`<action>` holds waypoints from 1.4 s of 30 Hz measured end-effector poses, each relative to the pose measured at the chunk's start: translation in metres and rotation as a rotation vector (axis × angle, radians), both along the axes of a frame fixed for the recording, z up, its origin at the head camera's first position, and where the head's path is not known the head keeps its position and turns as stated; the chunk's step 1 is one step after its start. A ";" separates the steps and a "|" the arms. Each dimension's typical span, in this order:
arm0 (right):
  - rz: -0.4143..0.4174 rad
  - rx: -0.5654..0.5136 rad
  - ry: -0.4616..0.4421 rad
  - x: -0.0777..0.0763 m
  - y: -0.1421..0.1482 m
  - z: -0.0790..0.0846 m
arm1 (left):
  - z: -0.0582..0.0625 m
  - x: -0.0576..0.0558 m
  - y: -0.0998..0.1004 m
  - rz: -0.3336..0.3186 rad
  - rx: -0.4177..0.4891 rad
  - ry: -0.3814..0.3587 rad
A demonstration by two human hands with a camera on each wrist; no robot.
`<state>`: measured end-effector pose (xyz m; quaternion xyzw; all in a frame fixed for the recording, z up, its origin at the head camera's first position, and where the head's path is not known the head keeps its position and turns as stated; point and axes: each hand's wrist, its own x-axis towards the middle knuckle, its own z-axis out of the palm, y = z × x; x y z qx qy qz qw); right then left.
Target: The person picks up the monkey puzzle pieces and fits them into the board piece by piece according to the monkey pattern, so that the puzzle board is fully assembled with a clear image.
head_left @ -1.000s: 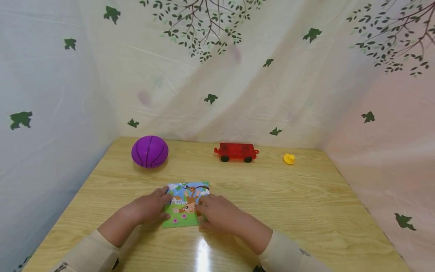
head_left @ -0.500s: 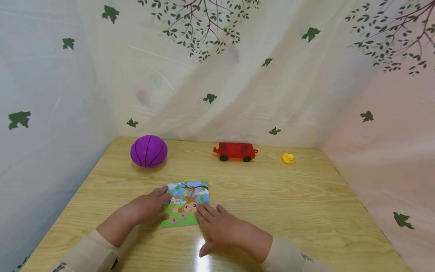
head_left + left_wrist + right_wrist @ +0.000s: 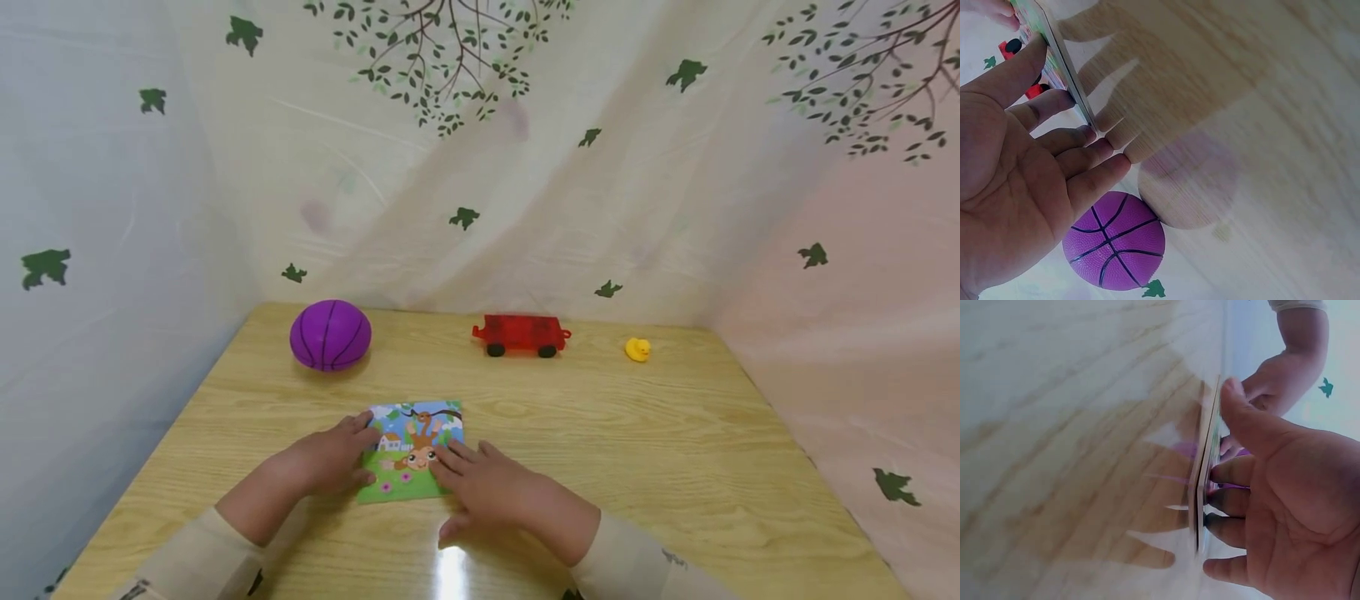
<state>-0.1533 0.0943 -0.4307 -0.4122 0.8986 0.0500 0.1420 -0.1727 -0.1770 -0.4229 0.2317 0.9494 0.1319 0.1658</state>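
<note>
A thin square board with a cartoon monkey picture (image 3: 405, 483) lies flat on the wooden table. My left hand (image 3: 335, 454) rests at its left side, fingertips on the upper left edge and thumb near the lower left. In the left wrist view those fingers are extended along the board's edge (image 3: 1066, 65). My right hand (image 3: 498, 496) lies over the board's lower right part with straight fingers on the picture. Its thumb is spread out toward the table's front. The right wrist view shows the board's edge (image 3: 1200, 487) as two thin layers, with fingertips against it.
A purple toy basketball (image 3: 331, 336) stands at the back left of the table (image 3: 637, 467). Further right are a red toy wagon (image 3: 522, 333) with black wheels and a small yellow rubber duck (image 3: 637, 350). Cloth with leaf prints (image 3: 480, 250) hangs around the back and sides.
My right hand, earlier bent around the board's right edge, has flattened out with its thumb spread toward the front. The left hand and the board have stayed in place.
</note>
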 end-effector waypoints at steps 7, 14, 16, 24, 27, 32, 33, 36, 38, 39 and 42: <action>0.034 0.074 0.077 0.011 0.005 0.004 | 0.002 -0.001 0.000 0.002 -0.009 0.002; 0.027 0.086 0.093 0.013 0.005 0.005 | 0.000 -0.003 -0.001 0.000 -0.005 -0.003; 0.027 0.081 0.092 0.013 0.003 0.004 | -0.002 -0.003 -0.002 0.006 -0.007 -0.012; 0.020 0.071 0.082 0.015 0.002 0.006 | -0.004 -0.003 -0.003 0.010 -0.003 -0.015; 0.017 0.064 0.060 0.013 0.003 0.008 | -0.006 -0.004 -0.004 0.012 -0.006 -0.016; 0.020 0.045 0.056 0.011 0.005 0.006 | -0.008 -0.005 -0.005 -0.003 -0.010 0.003; 0.020 0.035 0.052 0.010 0.006 0.005 | -0.009 -0.005 -0.005 -0.008 -0.011 0.014; 0.024 -0.016 0.033 0.008 0.011 0.004 | -0.011 -0.005 -0.003 -0.011 -0.009 0.054; 0.016 -0.070 0.021 0.005 0.017 0.004 | -0.012 -0.004 -0.002 -0.012 -0.009 0.085; 0.010 -0.098 0.021 0.003 0.021 0.005 | -0.013 -0.004 -0.001 -0.014 -0.011 0.101; -0.038 -0.175 0.043 -0.004 0.038 0.011 | -0.014 -0.003 0.000 -0.032 -0.008 0.156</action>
